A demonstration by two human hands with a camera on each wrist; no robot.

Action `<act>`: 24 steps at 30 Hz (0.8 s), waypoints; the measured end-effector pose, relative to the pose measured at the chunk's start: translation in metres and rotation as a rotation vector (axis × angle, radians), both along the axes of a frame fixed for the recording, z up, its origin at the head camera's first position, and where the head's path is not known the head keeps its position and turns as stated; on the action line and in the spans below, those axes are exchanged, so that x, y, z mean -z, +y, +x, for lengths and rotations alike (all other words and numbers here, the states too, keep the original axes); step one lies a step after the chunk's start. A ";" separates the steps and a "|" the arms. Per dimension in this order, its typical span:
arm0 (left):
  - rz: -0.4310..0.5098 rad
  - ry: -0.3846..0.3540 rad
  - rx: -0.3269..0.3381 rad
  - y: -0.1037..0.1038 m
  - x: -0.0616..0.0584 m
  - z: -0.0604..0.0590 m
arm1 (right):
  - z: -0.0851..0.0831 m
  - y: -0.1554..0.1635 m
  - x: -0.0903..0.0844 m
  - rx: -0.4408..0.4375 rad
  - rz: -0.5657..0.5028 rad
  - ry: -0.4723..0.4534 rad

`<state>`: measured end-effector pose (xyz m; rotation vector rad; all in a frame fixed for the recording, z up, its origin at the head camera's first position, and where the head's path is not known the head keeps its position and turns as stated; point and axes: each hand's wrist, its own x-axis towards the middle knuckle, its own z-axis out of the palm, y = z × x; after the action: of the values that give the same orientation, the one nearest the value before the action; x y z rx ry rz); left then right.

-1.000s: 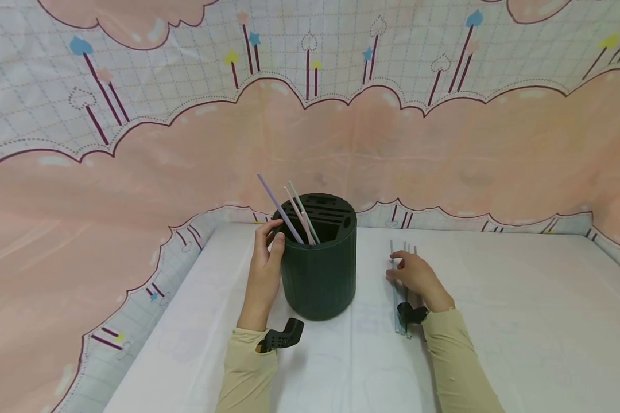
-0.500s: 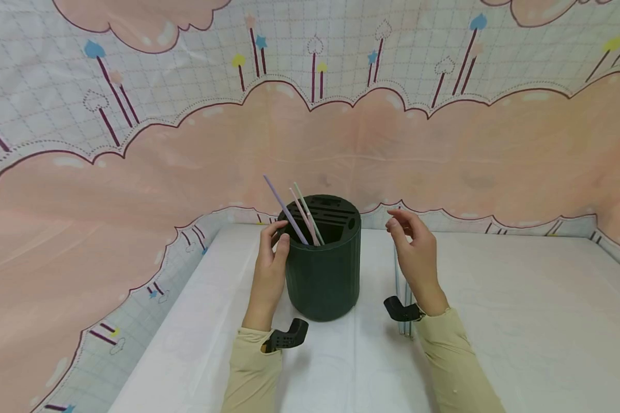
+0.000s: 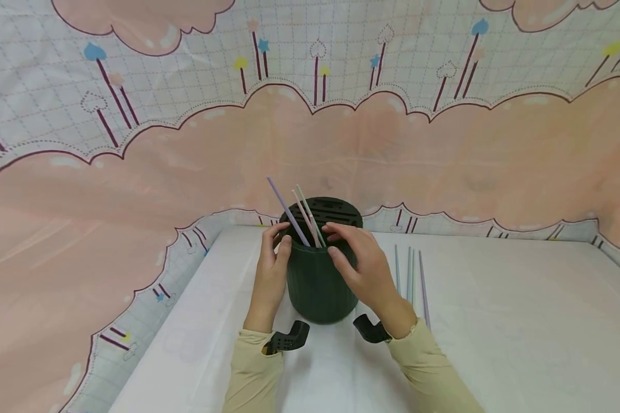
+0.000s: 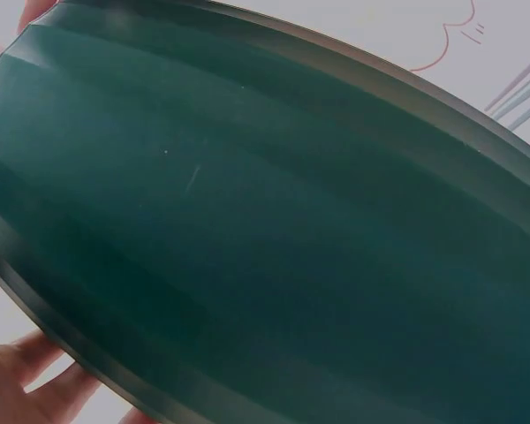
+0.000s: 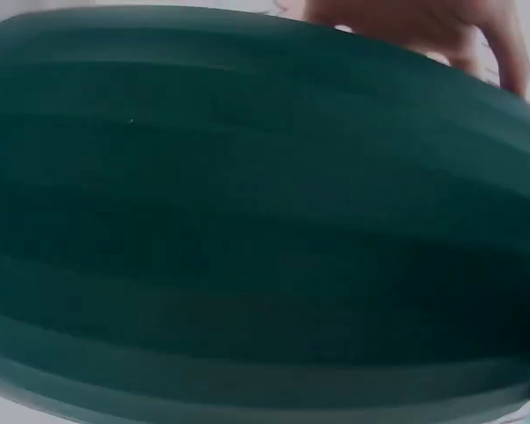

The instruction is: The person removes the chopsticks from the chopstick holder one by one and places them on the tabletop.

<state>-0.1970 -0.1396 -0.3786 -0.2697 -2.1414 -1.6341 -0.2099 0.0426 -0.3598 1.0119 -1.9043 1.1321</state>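
Dark green round plastic holder (image 3: 317, 281): ribbed wall, smooth with a dull satin sheen seen close in both wrist views (image 4: 274, 230) (image 5: 247, 230); slotted top of the same matt plastic.
Thin pastel plastic straws standing in the holder (image 3: 302, 215): smooth, lilac, pink and pale green.
Thin pastel plastic straws lying flat (image 3: 410, 275): smooth, slightly translucent.
White desk cover (image 3: 496, 321): matt, smooth, cloth-like or thin sheet, with faint creases.
Pink and white printed backdrop sheet (image 3: 444, 155): soft, lightly wrinkled, low sheen.
Beige cloth sleeves (image 3: 253, 373): matt knit fabric.
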 end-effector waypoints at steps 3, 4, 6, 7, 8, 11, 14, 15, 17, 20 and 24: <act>-0.007 -0.007 0.002 0.002 -0.004 0.002 | 0.001 -0.004 0.002 0.108 0.115 0.013; -0.008 -0.008 0.001 0.002 -0.005 0.003 | 0.002 -0.005 0.003 0.140 0.146 0.019; -0.009 -0.009 0.001 0.003 -0.005 0.003 | 0.004 -0.008 0.004 0.195 0.197 0.040; -0.008 -0.005 -0.001 0.002 -0.002 0.001 | 0.004 -0.009 0.004 0.216 0.218 0.056; -0.009 -0.001 -0.004 0.002 -0.001 0.000 | 0.005 -0.009 0.005 0.230 0.232 0.069; -0.010 0.002 -0.015 0.003 0.001 0.000 | 0.007 -0.010 0.004 0.235 0.248 0.092; -0.013 0.005 -0.021 0.004 0.001 0.001 | 0.008 -0.009 0.004 0.212 0.233 0.096; -0.014 0.008 -0.022 0.004 0.001 0.001 | 0.008 -0.008 0.004 0.204 0.222 0.091; -0.016 0.007 -0.023 0.005 0.000 0.001 | 0.008 -0.008 0.004 0.186 0.191 0.075; -0.016 0.006 -0.022 0.005 0.000 0.001 | 0.008 -0.008 0.002 0.156 0.117 0.044; -0.015 0.000 -0.031 0.006 0.000 0.002 | 0.007 -0.006 0.000 0.107 0.012 0.000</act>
<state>-0.1951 -0.1338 -0.3788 -0.2399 -2.1482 -1.6010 -0.2031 0.0363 -0.3594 0.9049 -1.9435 1.0604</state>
